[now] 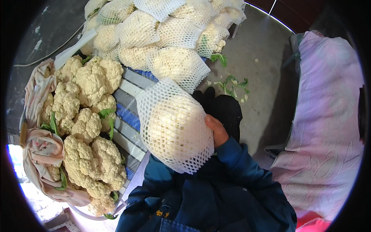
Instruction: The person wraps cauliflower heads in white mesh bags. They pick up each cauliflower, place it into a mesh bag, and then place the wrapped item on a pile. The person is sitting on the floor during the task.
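Observation:
A large cauliflower in a white foam net sleeve is in front of my chest. My right hand holds its right side, the thumb and fingers partly hidden by the net. My left hand is out of sight, with the left sleeve ending behind the cauliflower. Just beyond it, another netted cauliflower rests at the near edge of a pile of netted cauliflowers. Bare cauliflowers with a few green leaves are heaped on the left.
A striped surface under plastic lies between the heap and me. Cloths edge the heap, with a wooden handle beside them. Leaf scraps lie on the floor. A fabric-covered piece of furniture stands on the right.

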### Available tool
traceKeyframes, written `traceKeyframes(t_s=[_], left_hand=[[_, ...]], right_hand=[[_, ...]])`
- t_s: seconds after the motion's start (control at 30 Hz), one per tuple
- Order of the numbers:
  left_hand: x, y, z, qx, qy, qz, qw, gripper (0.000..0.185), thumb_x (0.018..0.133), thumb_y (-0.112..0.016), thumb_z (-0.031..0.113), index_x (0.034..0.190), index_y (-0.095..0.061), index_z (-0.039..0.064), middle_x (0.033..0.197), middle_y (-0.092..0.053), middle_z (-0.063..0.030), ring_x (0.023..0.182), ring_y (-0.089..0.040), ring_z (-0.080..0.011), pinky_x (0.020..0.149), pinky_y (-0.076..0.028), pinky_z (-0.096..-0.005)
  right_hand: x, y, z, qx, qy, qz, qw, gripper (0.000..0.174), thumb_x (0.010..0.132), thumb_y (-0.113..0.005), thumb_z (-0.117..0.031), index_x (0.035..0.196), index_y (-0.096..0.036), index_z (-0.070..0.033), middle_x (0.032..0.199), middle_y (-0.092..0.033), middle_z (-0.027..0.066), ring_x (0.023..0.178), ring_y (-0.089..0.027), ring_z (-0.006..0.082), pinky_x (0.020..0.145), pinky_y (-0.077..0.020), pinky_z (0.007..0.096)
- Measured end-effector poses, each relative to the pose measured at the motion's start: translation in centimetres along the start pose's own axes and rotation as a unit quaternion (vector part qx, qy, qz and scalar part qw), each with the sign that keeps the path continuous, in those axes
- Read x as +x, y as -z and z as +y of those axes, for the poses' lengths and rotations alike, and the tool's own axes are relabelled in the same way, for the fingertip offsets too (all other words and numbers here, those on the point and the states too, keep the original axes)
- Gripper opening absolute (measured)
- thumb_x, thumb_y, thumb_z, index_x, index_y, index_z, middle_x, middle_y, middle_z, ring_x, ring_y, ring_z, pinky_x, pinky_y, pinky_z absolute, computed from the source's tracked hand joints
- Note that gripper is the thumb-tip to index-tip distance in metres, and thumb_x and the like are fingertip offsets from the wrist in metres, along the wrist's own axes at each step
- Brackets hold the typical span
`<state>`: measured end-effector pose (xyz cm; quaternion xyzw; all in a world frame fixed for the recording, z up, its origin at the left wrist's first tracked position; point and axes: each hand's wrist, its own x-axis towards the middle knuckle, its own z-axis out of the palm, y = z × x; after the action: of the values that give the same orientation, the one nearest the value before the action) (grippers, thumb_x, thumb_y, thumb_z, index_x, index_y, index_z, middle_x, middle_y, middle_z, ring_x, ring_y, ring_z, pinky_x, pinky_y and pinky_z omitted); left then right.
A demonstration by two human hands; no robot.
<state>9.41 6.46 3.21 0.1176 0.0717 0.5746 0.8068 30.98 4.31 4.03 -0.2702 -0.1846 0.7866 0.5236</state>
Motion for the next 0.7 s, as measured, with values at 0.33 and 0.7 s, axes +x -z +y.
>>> traceKeyframes(t_s=[0.33,0.7], left_hand=[[-1.1,1.9,-1.5,0.114,-0.068,0.085,0.987,0.085,0.096,-0.047,0.064,0.153,-0.031,0.003,0.154,-0.041,-0.0167,0.137,-0.045,-0.0349,0.115,-0.036,-0.0484],[-0.7,0.7,-3.1,0.307,-0.047,0.117,0.943,0.072,0.089,-0.073,0.032,0.143,-0.042,-0.006,0.138,-0.056,-0.0159,0.122,-0.056,-0.0276,0.103,-0.044,-0.0399]], right_hand=[[1.8,1.1,-4.1,-0.112,0.024,0.103,0.988,0.043,0.095,-0.064,-0.024,0.125,-0.058,0.006,0.112,-0.068,0.0162,0.097,-0.068,0.0240,0.086,-0.0544,0.0366],[3.4,1.0,-10.4,-0.337,-0.001,0.099,0.936,0.048,0.086,-0.076,-0.029,0.117,-0.066,0.005,0.105,-0.070,0.0133,0.094,-0.066,0.0198,0.083,-0.0521,0.0328]])
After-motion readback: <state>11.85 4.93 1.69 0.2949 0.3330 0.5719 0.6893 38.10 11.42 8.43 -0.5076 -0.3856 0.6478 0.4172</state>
